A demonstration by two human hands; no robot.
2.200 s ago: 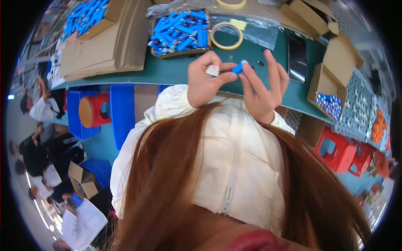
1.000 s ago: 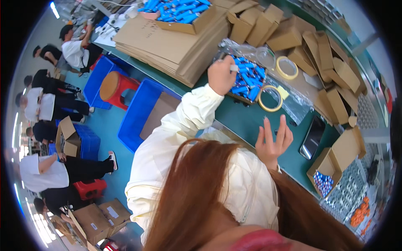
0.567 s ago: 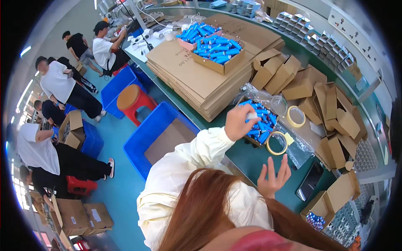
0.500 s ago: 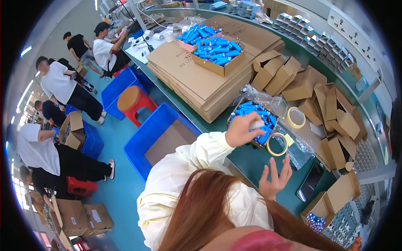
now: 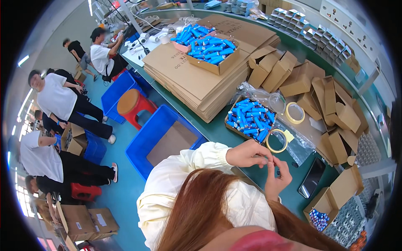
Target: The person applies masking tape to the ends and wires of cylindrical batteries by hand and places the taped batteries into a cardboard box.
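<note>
My left hand and my right hand meet fingertip to fingertip above the near edge of the green workbench. Both pinch at the same spot. Whatever lies between the fingertips is too small and covered to name. Just beyond them stands a shallow cardboard box of blue-wrapped cylindrical cells, closest to my left hand. To the right of that box lies a roll of pale tape with a yellow tab, and behind it a second tape roll. A black phone rests right of my right hand.
Flattened cardboard sheets are stacked at the back, bearing more blue cells. Open small cartons crowd the right. A blue bin and red stool stand on the floor at left. Several people work beyond.
My left hand has come down and back from over the box of cells, where it pinched something pale. My right hand has gone from spread fingers to a pinch against it.
</note>
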